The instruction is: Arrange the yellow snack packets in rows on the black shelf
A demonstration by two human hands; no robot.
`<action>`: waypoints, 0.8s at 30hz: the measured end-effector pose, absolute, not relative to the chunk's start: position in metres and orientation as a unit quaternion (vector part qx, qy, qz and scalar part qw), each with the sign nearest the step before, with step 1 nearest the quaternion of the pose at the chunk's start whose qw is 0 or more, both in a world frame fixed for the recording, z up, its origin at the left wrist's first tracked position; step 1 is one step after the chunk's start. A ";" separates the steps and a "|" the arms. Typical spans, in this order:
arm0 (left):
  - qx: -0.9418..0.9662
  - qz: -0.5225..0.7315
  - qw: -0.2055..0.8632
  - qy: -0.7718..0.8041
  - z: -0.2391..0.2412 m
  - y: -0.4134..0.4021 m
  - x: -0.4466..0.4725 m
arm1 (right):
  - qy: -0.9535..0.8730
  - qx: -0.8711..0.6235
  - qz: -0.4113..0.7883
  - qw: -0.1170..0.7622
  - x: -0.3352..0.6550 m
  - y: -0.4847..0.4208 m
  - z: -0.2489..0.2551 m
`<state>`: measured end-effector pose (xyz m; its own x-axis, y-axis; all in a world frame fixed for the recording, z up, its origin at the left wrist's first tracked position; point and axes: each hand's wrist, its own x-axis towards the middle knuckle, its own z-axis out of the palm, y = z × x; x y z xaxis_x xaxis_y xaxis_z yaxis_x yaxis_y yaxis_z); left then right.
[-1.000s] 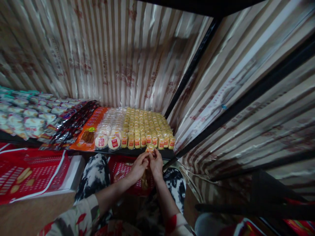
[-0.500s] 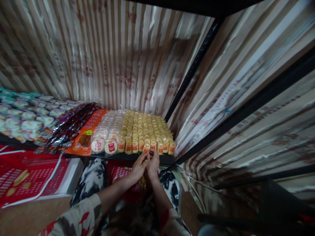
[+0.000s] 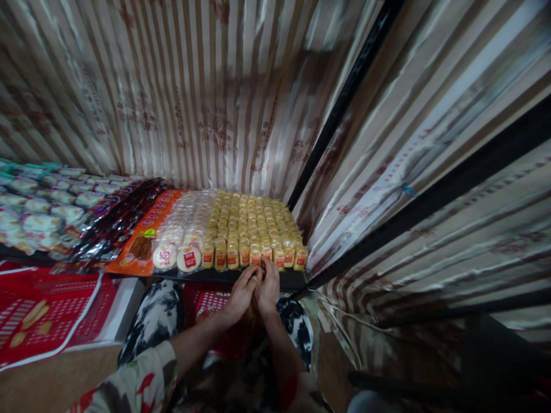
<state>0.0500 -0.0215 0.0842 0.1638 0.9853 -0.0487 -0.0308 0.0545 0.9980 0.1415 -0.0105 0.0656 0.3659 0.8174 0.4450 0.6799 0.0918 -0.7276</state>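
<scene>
Small yellow wrapped cakes (image 3: 245,223) with red labels stand in tight rows on a low black shelf. My left hand (image 3: 239,297) and my right hand (image 3: 267,289) meet at the front edge of these rows. Fingers of both hands are closed around the lower part of one wrapped cake (image 3: 255,256) in the front row. Its upper part shows above my fingertips; the exact grip is partly hidden. Left of the yellow rows lie round white wrapped crackers (image 3: 189,258) with red labels.
Farther left on the shelf (image 3: 293,280) are an orange snack bag (image 3: 140,246), dark shiny packets (image 3: 114,221) and pale wrapped packs (image 3: 43,221). A red basket (image 3: 210,301) sits between my knees. A red printed bag (image 3: 51,315) lies at left. Striped curtain and black posts (image 3: 340,123) surround the shelf.
The view has shifted slightly, with the snacks at left sliding a little leftward. Both hands stay at the same cake, which now sits more level with the front row.
</scene>
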 end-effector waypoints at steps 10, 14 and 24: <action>0.536 0.468 0.538 0.452 0.078 -0.017 0.050 | -0.595 -0.639 0.049 0.485 0.139 -0.019 0.049; 0.546 0.460 0.522 0.466 0.078 -0.017 0.051 | -0.601 -0.637 0.047 0.480 0.141 -0.020 0.051; 0.668 0.304 0.418 0.536 0.046 -0.063 0.007 | -0.550 -0.656 0.146 0.496 0.120 -0.071 0.027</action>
<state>0.0073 -0.0626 0.0457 0.2412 0.9696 -0.0420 0.4618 -0.0766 0.8837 0.1195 -0.0708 0.0269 0.3521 0.8666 0.3537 0.5767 0.0967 -0.8112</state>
